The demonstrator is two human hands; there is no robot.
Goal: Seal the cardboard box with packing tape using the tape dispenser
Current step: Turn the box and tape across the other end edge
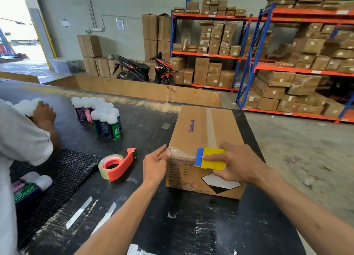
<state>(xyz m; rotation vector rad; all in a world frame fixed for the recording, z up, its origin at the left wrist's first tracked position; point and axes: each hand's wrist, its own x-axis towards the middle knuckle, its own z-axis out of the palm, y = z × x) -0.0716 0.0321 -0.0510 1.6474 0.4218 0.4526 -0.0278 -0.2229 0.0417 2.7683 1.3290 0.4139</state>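
Note:
A closed cardboard box [191, 132] printed "Glodway" lies on the black table, with a strip of tape running along its top seam. My right hand [237, 162] grips a yellow and blue squeegee [210, 159] and presses it against the box's near top edge. My left hand [156, 163] rests flat at the box's near left corner, fingertips on clear tape there. The red tape dispenser [119, 163] with its clear roll lies on the table left of the box, untouched.
Another person in a white shirt [17, 143] stands at the left by several white-capped bottles [103, 117]. A black mesh mat [63, 170] lies beside the dispenser. Cardboard walls line the table's far edge. Shelves of boxes and two motorbikes [145, 69] stand behind.

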